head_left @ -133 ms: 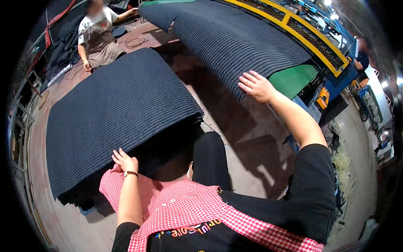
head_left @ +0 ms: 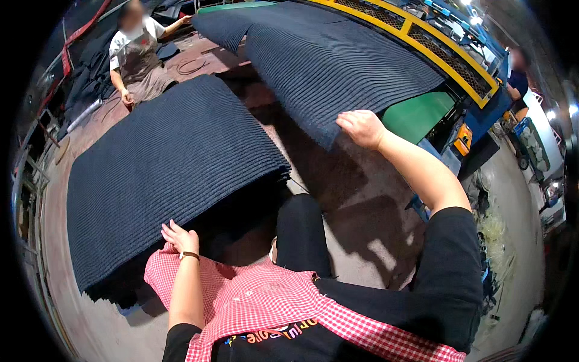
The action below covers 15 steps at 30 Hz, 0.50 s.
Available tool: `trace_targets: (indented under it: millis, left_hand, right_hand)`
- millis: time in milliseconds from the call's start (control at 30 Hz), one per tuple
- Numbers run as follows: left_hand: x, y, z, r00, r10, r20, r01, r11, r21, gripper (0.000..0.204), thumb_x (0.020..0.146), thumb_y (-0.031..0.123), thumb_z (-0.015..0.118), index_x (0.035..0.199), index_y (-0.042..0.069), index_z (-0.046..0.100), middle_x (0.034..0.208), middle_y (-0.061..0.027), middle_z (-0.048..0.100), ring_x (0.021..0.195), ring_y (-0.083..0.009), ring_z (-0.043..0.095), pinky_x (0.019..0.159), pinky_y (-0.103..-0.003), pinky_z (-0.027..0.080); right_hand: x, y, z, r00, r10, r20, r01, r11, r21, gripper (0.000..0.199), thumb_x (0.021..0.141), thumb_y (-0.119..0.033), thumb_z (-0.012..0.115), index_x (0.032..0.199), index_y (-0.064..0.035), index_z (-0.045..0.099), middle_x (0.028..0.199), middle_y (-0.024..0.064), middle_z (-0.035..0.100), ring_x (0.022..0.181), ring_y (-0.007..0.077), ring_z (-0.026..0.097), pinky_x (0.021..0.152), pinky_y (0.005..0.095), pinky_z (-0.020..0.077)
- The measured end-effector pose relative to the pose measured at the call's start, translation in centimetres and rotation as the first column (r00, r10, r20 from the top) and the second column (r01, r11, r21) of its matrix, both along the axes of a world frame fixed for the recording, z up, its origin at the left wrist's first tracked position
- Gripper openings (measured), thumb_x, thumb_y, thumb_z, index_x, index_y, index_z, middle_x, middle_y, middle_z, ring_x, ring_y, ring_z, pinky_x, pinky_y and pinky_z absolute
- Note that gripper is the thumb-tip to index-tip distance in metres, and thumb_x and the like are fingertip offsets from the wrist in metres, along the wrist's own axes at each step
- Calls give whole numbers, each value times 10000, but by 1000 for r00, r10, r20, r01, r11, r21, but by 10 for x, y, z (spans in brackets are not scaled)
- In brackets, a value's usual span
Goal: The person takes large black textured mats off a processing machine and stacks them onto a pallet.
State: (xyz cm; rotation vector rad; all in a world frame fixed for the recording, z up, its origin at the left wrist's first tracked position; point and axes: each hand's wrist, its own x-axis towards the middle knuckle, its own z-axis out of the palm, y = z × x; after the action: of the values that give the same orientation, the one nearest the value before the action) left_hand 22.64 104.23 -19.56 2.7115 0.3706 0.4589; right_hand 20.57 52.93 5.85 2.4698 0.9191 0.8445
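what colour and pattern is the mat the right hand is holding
Dark navy with fine ribbed lines running across the mat; the head view shows it best, near the right hand.

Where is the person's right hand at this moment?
In the head view, the right hand is raised at upper right, gripping the corner of the dark ribbed mat hanging off the green-topped machine.

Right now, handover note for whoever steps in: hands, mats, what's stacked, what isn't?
Right hand: fingers gripping the near corner of the dark ribbed mat that hangs off the green and yellow machine bed.
Left hand: open, fingers resting at the near edge of the mat stack, holding nothing.
A co-worker stands at the far end, one hand on the far part of the mat on the machine.
Done: a stack of mats lies flat on the floor.
Left: the gripped mat is on the machine, not on the stack.
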Motion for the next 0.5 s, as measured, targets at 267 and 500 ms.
trace_targets:
  millis: [267, 500]
  left_hand:
    - [4, -9, 11, 999, 43, 25, -45, 995, 85, 666, 615, 83, 576, 1225, 36, 314, 1297, -253, 220, 1209, -407, 198, 981, -503, 213]
    - [60, -121, 110, 865, -396, 309, 400, 915, 55, 613, 629, 101, 609, 1188, 40, 366, 1247, -211, 316, 1168, -349, 283, 959, -423, 258]
  right_hand:
    - [90, -43, 105, 918, -348, -189, -186, -801, 569, 192, 779, -87, 488, 886, 51, 567, 979, 145, 567, 851, 245, 547, 738, 359, 427]
    - [81, -157, 107, 883, -430, -189, -405, -901, 157, 281, 765, -86, 425, 968, 94, 497, 1135, 215, 474, 1015, 298, 473, 899, 358, 349]
